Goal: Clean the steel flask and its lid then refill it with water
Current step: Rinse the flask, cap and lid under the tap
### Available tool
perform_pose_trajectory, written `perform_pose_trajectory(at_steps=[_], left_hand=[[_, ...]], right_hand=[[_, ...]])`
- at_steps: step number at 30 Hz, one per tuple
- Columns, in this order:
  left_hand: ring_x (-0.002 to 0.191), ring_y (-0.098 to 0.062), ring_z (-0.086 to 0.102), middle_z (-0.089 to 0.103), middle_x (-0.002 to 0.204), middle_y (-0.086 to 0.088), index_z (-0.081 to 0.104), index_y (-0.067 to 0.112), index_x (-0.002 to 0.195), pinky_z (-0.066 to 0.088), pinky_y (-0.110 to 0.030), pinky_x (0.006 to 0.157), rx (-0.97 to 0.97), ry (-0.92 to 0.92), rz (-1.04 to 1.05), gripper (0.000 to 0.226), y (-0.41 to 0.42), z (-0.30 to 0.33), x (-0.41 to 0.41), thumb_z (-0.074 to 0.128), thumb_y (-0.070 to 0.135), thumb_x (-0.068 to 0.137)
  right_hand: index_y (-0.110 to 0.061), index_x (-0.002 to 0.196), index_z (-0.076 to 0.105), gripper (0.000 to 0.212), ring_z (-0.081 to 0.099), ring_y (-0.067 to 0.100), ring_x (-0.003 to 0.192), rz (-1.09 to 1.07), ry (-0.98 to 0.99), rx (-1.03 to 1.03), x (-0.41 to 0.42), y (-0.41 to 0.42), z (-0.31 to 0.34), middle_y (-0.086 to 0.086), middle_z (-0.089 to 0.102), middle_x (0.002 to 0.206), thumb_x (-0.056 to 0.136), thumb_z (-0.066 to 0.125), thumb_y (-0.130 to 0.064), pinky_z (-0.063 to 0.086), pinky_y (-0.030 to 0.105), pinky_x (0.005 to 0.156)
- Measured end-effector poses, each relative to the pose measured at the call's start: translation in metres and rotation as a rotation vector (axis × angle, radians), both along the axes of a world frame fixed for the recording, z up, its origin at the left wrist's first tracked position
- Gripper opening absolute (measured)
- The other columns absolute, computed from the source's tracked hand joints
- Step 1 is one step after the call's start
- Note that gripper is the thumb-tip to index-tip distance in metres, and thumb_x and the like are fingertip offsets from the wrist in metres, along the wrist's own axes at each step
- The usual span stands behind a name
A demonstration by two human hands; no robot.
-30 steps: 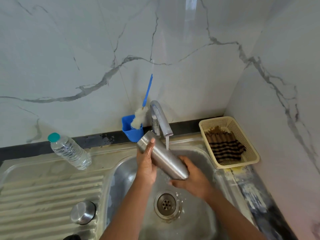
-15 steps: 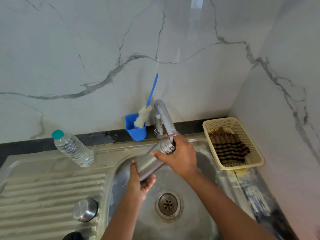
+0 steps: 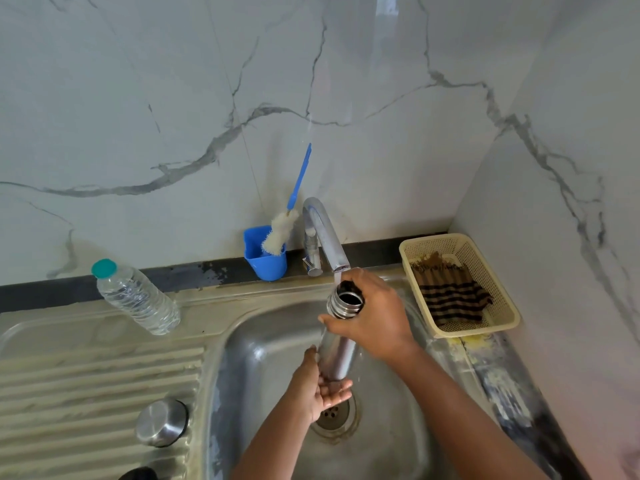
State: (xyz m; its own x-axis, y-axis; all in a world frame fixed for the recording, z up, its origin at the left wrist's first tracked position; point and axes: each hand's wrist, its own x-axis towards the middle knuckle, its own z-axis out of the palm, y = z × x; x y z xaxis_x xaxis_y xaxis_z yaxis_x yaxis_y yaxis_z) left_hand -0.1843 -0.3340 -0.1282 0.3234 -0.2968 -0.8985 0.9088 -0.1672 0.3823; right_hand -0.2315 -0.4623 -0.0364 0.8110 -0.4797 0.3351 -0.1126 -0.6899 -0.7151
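Observation:
The steel flask stands nearly upright over the sink basin, its open threaded mouth right under the tap spout. A thin stream of water runs from the spout into the mouth. My right hand grips the flask around its neck. My left hand cups the flask's base from below. The steel lid lies on the ribbed drainboard to the left, apart from both hands.
A clear plastic water bottle with a teal cap stands at the back left. A blue cup holds a bottle brush beside the tap. A cream basket with a striped cloth sits at the right. The drain lies below my hands.
The flask swung from lying slanted under the stream to nearly upright with its mouth under the spout. My right hand moved from the base to the neck; my left dropped to the base.

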Motion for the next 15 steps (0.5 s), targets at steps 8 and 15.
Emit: perform_pose_trajectory(at_steps=[8,15], left_hand=[[0.086,-0.028,0.071,0.070,0.104,-0.018,0.055,0.005,0.129,0.058,-0.040,0.063,-0.192,-0.245,0.204,0.064,-0.020,0.021,0.048,0.073,0.047,0.084],[0.103,-0.031,0.061,0.057,0.122,-0.016,0.045,0.023,0.124,0.056,-0.045,0.075,-0.253,-0.416,0.076,0.057,-0.031,0.046,0.054,0.077,0.010,0.079]], right_hand=[[-0.020,0.104,0.057,0.052,0.056,0.005,0.102,0.037,-0.117,0.029,-0.039,0.012,-0.013,-0.011,0.054,0.110,0.067,0.088,-0.038,0.052,0.026,0.079],[-0.045,0.103,0.030,0.063,0.053,-0.002,0.100,-0.132,0.146,0.168,-0.108,0.034,-0.077,-0.022,0.037,0.120,0.064,0.079,-0.049,0.041,0.005,0.066]])
